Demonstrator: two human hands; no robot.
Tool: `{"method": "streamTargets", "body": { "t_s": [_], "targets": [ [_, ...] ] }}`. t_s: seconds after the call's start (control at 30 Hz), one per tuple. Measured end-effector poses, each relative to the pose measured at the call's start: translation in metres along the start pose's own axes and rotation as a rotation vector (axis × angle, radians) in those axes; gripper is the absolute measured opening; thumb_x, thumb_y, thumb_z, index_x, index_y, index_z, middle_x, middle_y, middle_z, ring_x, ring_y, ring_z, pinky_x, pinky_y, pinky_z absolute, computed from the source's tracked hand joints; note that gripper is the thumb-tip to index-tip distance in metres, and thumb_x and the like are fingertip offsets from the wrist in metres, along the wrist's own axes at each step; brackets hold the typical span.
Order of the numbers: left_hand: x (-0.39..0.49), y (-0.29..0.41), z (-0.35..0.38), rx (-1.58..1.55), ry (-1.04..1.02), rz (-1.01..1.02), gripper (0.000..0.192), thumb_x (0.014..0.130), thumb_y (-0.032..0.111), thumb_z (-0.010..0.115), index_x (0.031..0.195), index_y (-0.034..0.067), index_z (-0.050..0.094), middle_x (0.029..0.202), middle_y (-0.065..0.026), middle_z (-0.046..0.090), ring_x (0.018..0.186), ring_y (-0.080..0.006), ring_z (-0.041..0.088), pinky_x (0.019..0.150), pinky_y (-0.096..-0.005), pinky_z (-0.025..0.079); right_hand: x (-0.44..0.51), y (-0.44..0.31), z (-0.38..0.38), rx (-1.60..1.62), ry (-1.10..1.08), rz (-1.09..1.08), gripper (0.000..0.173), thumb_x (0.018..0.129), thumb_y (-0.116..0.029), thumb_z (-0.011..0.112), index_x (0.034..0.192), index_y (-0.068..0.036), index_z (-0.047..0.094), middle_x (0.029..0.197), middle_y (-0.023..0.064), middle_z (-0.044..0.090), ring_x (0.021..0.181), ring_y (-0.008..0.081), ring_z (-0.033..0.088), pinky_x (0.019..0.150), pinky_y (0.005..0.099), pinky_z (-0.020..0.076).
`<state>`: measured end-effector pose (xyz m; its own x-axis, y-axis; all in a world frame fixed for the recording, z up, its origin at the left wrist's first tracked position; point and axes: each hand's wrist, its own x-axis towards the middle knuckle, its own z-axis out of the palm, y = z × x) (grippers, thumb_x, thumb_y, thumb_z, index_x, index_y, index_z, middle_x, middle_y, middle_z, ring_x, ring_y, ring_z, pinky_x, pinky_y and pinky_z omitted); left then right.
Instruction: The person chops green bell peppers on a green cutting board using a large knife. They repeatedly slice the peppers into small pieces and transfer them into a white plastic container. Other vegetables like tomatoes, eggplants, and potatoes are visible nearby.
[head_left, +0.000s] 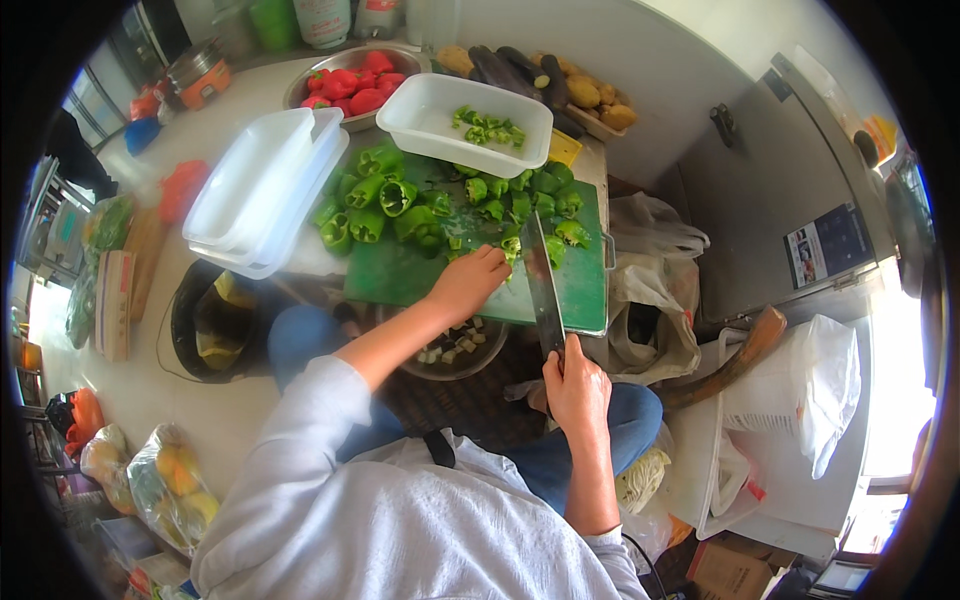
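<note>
My right hand (578, 386) grips the handle of a kitchen knife (543, 281), its long blade pointing away from me over the green cutting board (397, 279). Left of the blade, my left hand (471, 281) rests its bent fingertips by a piece of green pepper (511, 244); whether it grips the piece cannot be told. Hollowed green peppers (367, 191) lie in a heap at the board's left, and shorter pepper pieces (562, 187) spread over its right half. A white plastic container (465, 146) with chopped green pepper stands at the board's far edge.
Stacked white containers (259, 187) stand left of the board. Behind are a metal bowl of red peppers (352, 86), eggplants (499, 71) and potatoes (592, 94). Below the board's near edge is a bowl of pale cubes (457, 349); a black bucket (214, 319) stands at left, plastic bags (652, 300) at right.
</note>
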<state>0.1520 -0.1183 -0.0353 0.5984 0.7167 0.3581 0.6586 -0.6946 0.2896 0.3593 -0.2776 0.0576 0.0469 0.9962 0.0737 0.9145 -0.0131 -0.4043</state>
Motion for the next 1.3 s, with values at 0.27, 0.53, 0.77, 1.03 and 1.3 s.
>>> {"method": "streamTargets", "body": {
  "t_s": [0.27, 0.53, 0.77, 1.03, 1.3],
  "targets": [
    [-0.023, -0.010, -0.019, -0.037, 0.065, 0.141, 0.024, 0.087, 0.009, 0.063, 0.109, 0.007, 0.072, 0.113, -0.0039, 0.067, 0.110, -0.0249, 0.065, 0.090, -0.0363, 0.058, -0.006, 0.016, -0.009, -0.042, -0.077, -0.078, 0.016, 0.100, -0.019, 0.064, 0.100, -0.005, 0.056, 0.078, 0.0173, 0.070, 0.075, 0.0430, 0.070, 0.067, 0.0551, 0.0531],
    [-0.020, -0.015, -0.016, 0.025, 0.075, 0.195, 0.020, 0.086, 0.010, 0.065, 0.104, 0.008, 0.072, 0.107, -0.0035, 0.064, 0.106, -0.0237, 0.064, 0.087, -0.0355, 0.058, 0.006, 0.016, -0.005, -0.139, -0.167, -0.084, 0.013, 0.100, -0.017, 0.061, 0.105, -0.006, 0.058, 0.077, 0.0197, 0.071, 0.075, 0.0447, 0.070, 0.068, 0.0569, 0.0531],
    [-0.024, -0.014, -0.016, 0.038, 0.130, 0.191, 0.018, 0.084, 0.010, 0.066, 0.101, 0.009, 0.072, 0.106, -0.0031, 0.064, 0.106, -0.0234, 0.063, 0.086, -0.0353, 0.057, 0.006, 0.008, -0.008, -0.066, -0.129, -0.085, 0.015, 0.101, -0.018, 0.060, 0.107, -0.005, 0.058, 0.076, 0.0205, 0.071, 0.074, 0.0454, 0.069, 0.068, 0.0581, 0.0525],
    [-0.026, -0.014, -0.014, 0.045, 0.149, 0.199, 0.018, 0.083, 0.011, 0.067, 0.100, 0.009, 0.071, 0.106, -0.0037, 0.064, 0.105, -0.0236, 0.064, 0.085, -0.0351, 0.057, 0.005, 0.003, -0.002, -0.107, -0.178, -0.087, 0.012, 0.101, -0.017, 0.059, 0.102, -0.006, 0.055, 0.076, 0.0196, 0.071, 0.072, 0.0443, 0.070, 0.068, 0.0571, 0.0547],
    [-0.027, -0.016, -0.013, 0.016, 0.150, 0.185, 0.018, 0.082, 0.011, 0.066, 0.099, 0.008, 0.071, 0.105, -0.0038, 0.064, 0.105, -0.0239, 0.063, 0.085, -0.0355, 0.058, -0.002, -0.003, -0.002, -0.104, -0.244, -0.067, 0.014, 0.101, -0.018, 0.060, 0.104, -0.006, 0.055, 0.073, 0.0207, 0.070, 0.072, 0.0454, 0.070, 0.069, 0.0588, 0.0539]
  ]
}}
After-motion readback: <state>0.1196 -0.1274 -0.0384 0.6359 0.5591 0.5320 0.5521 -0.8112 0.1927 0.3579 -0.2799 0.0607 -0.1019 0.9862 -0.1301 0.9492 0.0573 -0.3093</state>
